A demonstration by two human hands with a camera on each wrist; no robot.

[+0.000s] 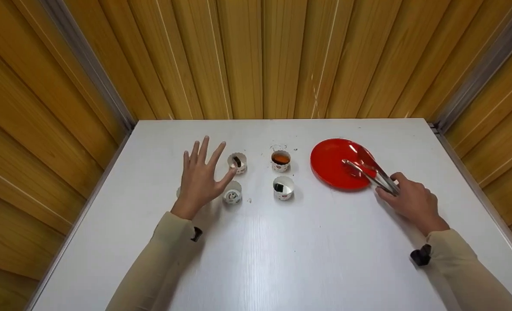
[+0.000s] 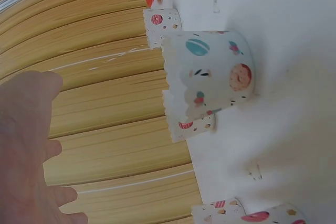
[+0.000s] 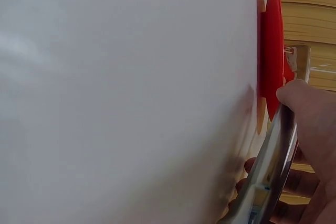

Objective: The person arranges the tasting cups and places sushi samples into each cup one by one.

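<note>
My left hand (image 1: pixel 199 181) is raised with fingers spread above the left group of small printed paper cups. One cup (image 1: pixel 237 168) beside the thumb holds a dark strip, and the cup (image 1: pixel 232 199) below it a pale round piece with a dark ring. In the left wrist view, a paper cup (image 2: pixel 215 77) stands on the table, apart from the fingers. My right hand (image 1: pixel 413 203) grips metal tongs (image 1: pixel 383 180), its thumb (image 3: pixel 296 93) along one arm. The tongs' arms are spread, their tips over a round red plate (image 1: pixel 331 166), with nothing between them.
Two more paper cups stand mid-table: one cup (image 1: pixel 281 167) with an orange-topped piece, one cup (image 1: pixel 284 195) with a black-wrapped piece. Another cup (image 1: pixel 178 192) is mostly hidden behind the left hand. Wooden panels (image 1: pixel 281 60) enclose the white table (image 1: pixel 264 259) at back and sides.
</note>
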